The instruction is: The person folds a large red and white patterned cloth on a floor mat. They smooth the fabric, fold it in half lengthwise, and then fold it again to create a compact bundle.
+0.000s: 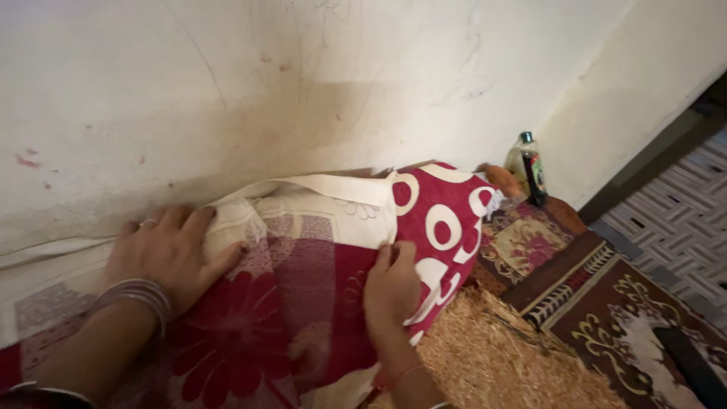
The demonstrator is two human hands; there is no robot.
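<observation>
The left hand [168, 254] lay flat on the cream, soft end of a pillow [318, 250], its fingers [193, 223] spread wide and pressing the cloth against the wall [303, 83] rather than closing round anything. The right hand [391, 288] rested on the pillow's other side, fingers [394, 254] held narrow and curled over the edge of the cream cover where it met a red case printed with white rings. The pillow sat on the bed, pushed up against the wall, plump and rounded at its right end. Beneath the wrists spread a red floral sheet [242, 341], thin and creased, with large darker flower shapes. Metal bangles [140, 295] circled the left wrist. The wall was off-white plaster, stained brown along the line above the pillow. To the right lay a coarse, tan woven mat [492, 356] and a dark red patterned rug [628, 318] with cream ornament. In the corner stood a small clear bottle [528, 167] with a green cap, upright, partly filled with pale yellowish liquid, well apart from both hands.
</observation>
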